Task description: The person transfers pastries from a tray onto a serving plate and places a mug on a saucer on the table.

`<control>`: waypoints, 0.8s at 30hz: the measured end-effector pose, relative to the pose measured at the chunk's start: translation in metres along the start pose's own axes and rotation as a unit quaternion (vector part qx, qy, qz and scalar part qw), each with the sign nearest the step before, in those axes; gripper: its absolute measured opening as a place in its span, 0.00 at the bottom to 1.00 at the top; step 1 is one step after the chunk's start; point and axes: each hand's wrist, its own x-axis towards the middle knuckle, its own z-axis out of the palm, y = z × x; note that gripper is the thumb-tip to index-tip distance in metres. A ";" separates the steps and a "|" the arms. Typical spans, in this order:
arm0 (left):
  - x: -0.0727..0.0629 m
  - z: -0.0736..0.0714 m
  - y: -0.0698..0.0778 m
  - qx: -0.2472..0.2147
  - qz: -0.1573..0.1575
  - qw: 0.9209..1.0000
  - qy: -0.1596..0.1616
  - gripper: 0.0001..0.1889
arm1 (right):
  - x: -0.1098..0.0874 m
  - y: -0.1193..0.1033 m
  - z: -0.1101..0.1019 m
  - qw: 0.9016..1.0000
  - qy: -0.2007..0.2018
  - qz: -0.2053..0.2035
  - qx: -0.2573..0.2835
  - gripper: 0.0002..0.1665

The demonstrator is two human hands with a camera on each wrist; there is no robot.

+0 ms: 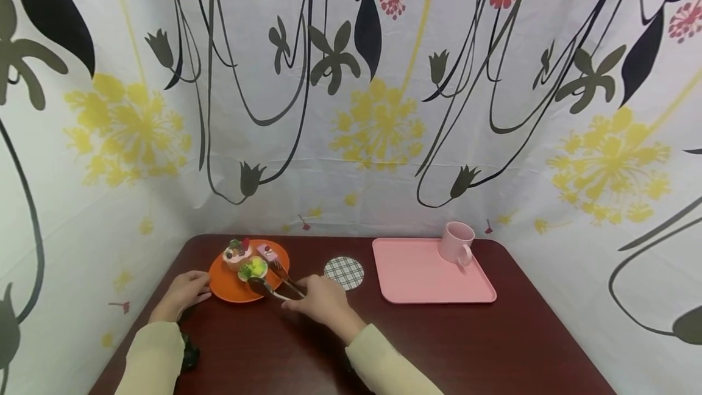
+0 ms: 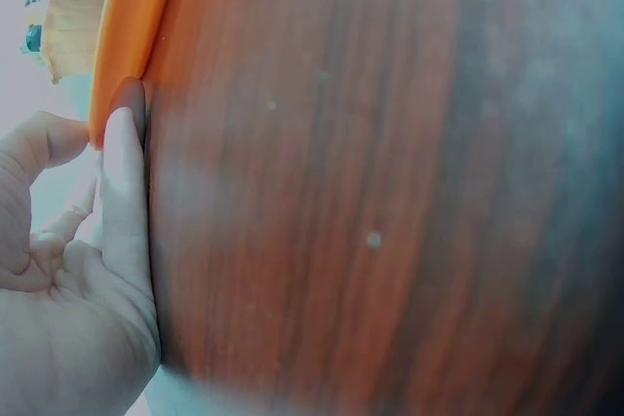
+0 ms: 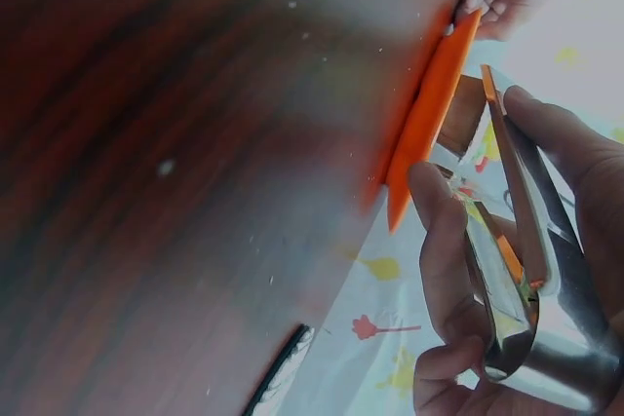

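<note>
An orange plate point(image 1: 233, 295) lies at the table's back left. It carries a round cream-topped cake point(image 1: 237, 253), a small tart with green and yellow topping point(image 1: 253, 268) and a small pink cake piece point(image 1: 267, 252). My left hand point(image 1: 186, 293) pinches the plate's near-left rim, thumb above and fingers below in the left wrist view. In my right hand point(image 1: 325, 303) is a pair of metal serving tongs point(image 3: 570, 362), with one spoon-shaped and one fork-shaped end. The tongs' ends are spread apart over the plate's right side, close to the tart; whether they touch it I cannot tell.
Right of the plate lies a round checked coaster point(image 1: 343, 273). Farther right is a pink tray point(image 1: 411, 273), with a pink mug point(image 1: 455, 244) standing at its back right corner. A flower-patterned curtain point(image 1: 307, 212) hangs around the dark wooden table point(image 1: 439, 346).
</note>
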 end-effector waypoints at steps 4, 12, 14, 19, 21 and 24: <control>0.000 -0.002 0.000 -0.001 0.006 1.000 0.000 0.32 | -0.006 0.005 -0.004 1.000 0.004 -0.011 0.020 0.33; -0.001 -0.004 0.000 0.004 0.010 1.000 -0.011 0.32 | -0.020 0.025 -0.015 0.999 0.027 -0.021 0.032 0.31; -0.001 -0.005 0.001 0.003 0.010 1.000 -0.013 0.32 | -0.023 0.031 -0.017 0.999 0.035 -0.020 0.033 0.31; 0.001 -0.006 0.002 -0.001 0.009 1.000 -0.010 0.33 | -0.033 0.044 -0.023 0.998 0.053 -0.012 0.033 0.30; 0.002 -0.005 0.002 0.001 0.008 1.000 -0.008 0.34 | -0.037 0.049 -0.025 0.998 0.056 -0.006 0.033 0.31; 0.003 -0.002 0.001 0.003 0.002 1.000 -0.004 0.34 | -0.041 0.056 -0.026 0.998 0.060 0.003 0.030 0.32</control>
